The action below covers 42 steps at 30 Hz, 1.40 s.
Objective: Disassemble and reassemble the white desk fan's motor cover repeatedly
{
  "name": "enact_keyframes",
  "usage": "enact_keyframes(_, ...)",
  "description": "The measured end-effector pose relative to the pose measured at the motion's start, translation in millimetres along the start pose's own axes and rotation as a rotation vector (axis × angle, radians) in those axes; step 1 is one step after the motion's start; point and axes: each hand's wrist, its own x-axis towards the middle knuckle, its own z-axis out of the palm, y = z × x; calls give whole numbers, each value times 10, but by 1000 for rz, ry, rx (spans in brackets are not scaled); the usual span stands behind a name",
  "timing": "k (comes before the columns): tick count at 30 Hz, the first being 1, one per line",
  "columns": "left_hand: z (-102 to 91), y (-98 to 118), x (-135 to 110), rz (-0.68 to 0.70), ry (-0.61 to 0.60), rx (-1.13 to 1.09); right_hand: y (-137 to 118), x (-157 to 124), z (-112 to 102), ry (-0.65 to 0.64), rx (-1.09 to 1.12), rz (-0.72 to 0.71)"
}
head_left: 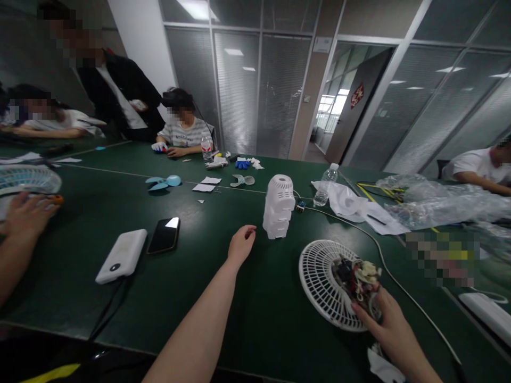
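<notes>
My right hand [385,319] grips the exposed motor [353,276] of a fan, a dark block with wires and a cream-coloured part. The motor sits at the centre of a round white fan grille [319,282], tilted near the table's front. My left hand [241,246] is over the table with loosely bent fingers and nothing visible in them. Just right of its fingertips stands a white plastic fan housing [279,207], upright, with slots near its top. The two are slightly apart. My right fingertips are partly hidden behind the motor.
On the green table [191,308] lie a phone [164,235], a white power bank [122,255], blue fan blades [162,182] and a cable [371,236]. A water bottle [326,185] and plastic wrap [443,205] are at right. Another person's hand [27,213] touches a grille at left.
</notes>
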Motion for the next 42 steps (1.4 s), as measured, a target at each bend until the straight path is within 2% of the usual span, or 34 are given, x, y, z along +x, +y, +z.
enact_keyframes(3, 13, 12, -2, 6, -14, -33, -426, -58, 226, -106, -78, -152)
enact_keyframes(7, 24, 49, -25, 5, -52, -87, -1035, -75, 443, -141, -138, -194)
enact_keyframes(10, 11, 80, -42, -2, -57, -125, -1418, -49, 488, -190, -151, -168)
enact_keyframes(13, -7, 105, -40, -17, -25, -160, -1637, -39, 464, -239, -147, -172)
enact_keyframes(20, 4, 104, -7, -42, 1, -246, -1741, -54, 453, -264, -173, -141)
enact_keyframes(27, -95, 33, -2, -67, 119, -223, -1882, 78, 574, -208, -137, -111)
enact_keyframes(32, -125, 75, -38, -26, -13, -198, -1904, 99, 601, -210, -94, -120)
enact_keyframes(36, -83, 76, -37, 11, -109, -189, -1810, 101, 434, -251, -24, -174)
enact_keyframes(39, -56, 32, -18, 37, -129, -165, -1726, 299, 264, -207, 44, -178)
enact_keyframes(42, -51, -6, -7, 61, -137, -146, -1684, 744, 202, -82, 130, -214)
